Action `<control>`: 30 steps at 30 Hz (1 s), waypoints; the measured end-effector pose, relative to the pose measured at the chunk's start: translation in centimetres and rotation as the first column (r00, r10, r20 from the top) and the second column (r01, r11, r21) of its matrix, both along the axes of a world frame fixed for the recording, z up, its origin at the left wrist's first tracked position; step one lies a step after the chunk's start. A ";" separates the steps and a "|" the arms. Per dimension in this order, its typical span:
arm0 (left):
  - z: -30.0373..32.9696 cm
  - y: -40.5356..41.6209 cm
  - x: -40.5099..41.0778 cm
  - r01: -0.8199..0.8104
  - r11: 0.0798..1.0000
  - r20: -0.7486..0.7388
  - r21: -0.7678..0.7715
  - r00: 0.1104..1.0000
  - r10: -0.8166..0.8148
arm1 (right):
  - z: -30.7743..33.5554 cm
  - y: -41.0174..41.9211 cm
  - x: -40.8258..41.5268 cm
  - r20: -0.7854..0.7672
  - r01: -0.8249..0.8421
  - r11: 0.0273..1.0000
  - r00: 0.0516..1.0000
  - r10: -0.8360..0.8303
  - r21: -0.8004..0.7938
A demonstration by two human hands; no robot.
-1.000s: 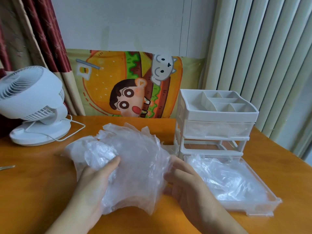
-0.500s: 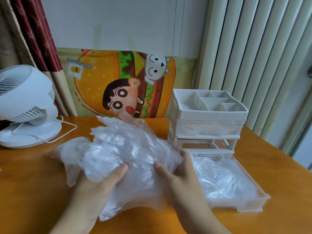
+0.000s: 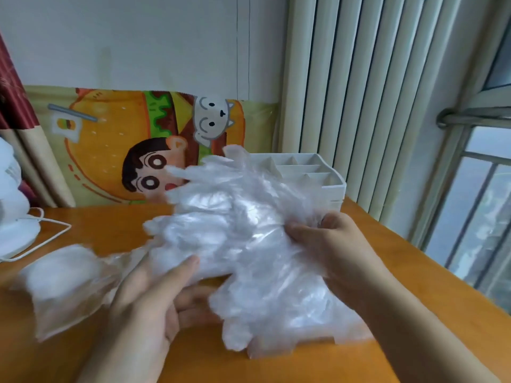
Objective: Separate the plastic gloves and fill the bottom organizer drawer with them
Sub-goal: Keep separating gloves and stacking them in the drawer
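- The right hand (image 3: 329, 244) grips the upper right edge of a bunch of clear plastic gloves (image 3: 243, 236), fingers curled into the film.
- The left hand (image 3: 154, 297) supports the bunch from below, thumb pressed on its lower left side, fingers lying under the plastic.
- The gloves hang above the orange table (image 3: 110, 225), covering most of the white organizer (image 3: 312, 172) behind the right hand's hold.
- A second, blurred plastic clump (image 3: 63, 283) lies left of the left hand.

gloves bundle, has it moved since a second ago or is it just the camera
Yes. The glove bundle has moved right and up relative to the organizer: it was left of the organizer, and now covers its front and the pulled-out drawer, gripped by the right hand.
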State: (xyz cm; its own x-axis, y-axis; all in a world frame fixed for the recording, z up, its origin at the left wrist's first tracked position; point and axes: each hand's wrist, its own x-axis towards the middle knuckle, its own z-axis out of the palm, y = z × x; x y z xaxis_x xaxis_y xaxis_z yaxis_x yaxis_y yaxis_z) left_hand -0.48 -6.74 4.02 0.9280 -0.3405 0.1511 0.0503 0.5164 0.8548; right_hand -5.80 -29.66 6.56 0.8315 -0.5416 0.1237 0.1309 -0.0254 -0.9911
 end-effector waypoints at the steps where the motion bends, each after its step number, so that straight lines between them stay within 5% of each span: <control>1: 0.6 -0.5 -0.2 -0.028 0.996 0.043 0.085 0.999 0.025 | -0.2 -1.6 -0.3 -0.046 0.016 1.000 0.999 -0.017 -0.010; 3: 0.1 -1.7 -0.7 -0.247 0.926 0.248 0.286 0.952 0.178 | -1.1 -4.7 -1.3 -0.172 0.042 0.993 0.983 -0.061 -0.112; 5: 0.2 -2.5 -1.9 -0.579 0.724 0.632 0.375 0.731 0.257 | -2.4 -6.8 -1.9 -0.300 0.007 0.966 0.950 -0.088 -0.258; 7: 1.3 -4.9 -2.5 -0.712 0.653 0.925 0.257 0.377 0.048 | -3.7 -7.5 -1.9 -0.395 -0.078 0.933 0.916 -0.072 -0.352; 9: 1.6 -8.6 -2.4 -0.660 0.617 0.903 0.428 0.277 -0.330 | -4.7 -7.7 -1.8 -0.435 -0.126 0.904 0.898 -0.072 -0.409; 12: 0.6 -12.8 -1.3 -0.579 0.351 0.639 0.736 0.424 -0.641 | -5.4 -7.7 -1.1 -0.398 -0.115 0.861 0.911 -0.108 -0.496; 14: -0.3 -14.3 -0.6 -0.544 0.110 0.442 0.832 0.529 -0.724 | -5.7 -8.0 -1.0 -0.365 -0.096 0.810 0.918 -0.152 -0.579; 16: -1.0 -15.0 0.2 -0.429 -0.035 0.269 0.903 0.627 -0.731 | -5.9 -8.2 -1.1 -0.341 -0.087 0.739 0.919 -0.200 -0.668; 23: -0.9 -16.0 1.7 -0.282 -0.259 0.014 0.924 0.701 -0.713 | -6.3 -8.4 -1.4 -0.282 -0.071 0.581 0.917 -0.281 -0.811; 30: -0.5 -16.7 2.7 -0.299 -0.370 -0.072 0.880 0.685 -0.725 | -7.5 -9.0 -1.0 -0.280 0.025 0.648 0.888 -0.363 -0.762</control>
State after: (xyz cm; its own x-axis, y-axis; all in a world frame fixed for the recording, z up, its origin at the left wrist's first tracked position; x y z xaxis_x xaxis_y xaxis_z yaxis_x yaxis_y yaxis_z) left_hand 2.26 -23.43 3.57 0.6375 -0.6345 -0.4370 -0.6877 -0.7244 0.0485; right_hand -6.84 -38.68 -0.94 0.7821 -0.5701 0.2517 -0.3386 -0.7278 -0.5964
